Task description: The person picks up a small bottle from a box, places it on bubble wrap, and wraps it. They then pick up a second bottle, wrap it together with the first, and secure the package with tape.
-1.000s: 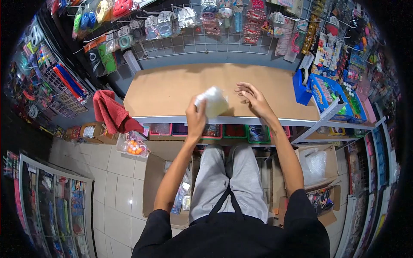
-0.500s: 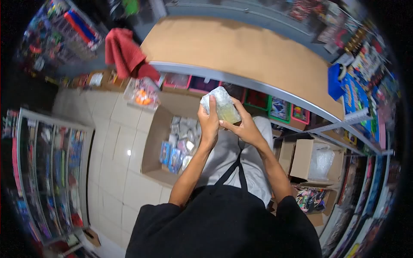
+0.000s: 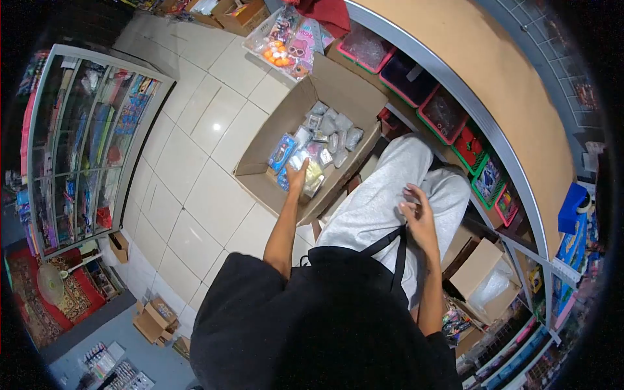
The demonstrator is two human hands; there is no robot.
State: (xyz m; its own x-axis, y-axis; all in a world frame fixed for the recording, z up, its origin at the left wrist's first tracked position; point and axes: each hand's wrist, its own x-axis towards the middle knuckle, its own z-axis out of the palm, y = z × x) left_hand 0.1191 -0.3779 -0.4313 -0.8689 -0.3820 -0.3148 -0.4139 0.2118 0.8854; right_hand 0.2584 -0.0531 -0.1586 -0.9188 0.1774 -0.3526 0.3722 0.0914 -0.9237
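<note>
My left hand (image 3: 298, 177) reaches down into an open cardboard box (image 3: 342, 91) on the floor and rests on a clear plastic packet with a yellowish content (image 3: 313, 177). The box holds several small wrapped packets (image 3: 331, 130) and a blue one (image 3: 284, 149). Whether the fingers still grip the packet is hard to tell. My right hand (image 3: 418, 218) hovers over my grey-trousered lap (image 3: 383, 195), fingers loosely spread, holding nothing.
A brown-topped counter with a metal edge (image 3: 494, 123) runs along the right, with coloured bins (image 3: 448, 114) under it. A toy pack with orange balls (image 3: 283, 42) lies beyond the box. A glass display case (image 3: 84, 143) stands left. More cartons (image 3: 478, 270) sit at right.
The packet went from the counter, through both hands at chest height, down into the floor box with my left hand. My right hand let go and dropped to my lap. My head turned left and down.
</note>
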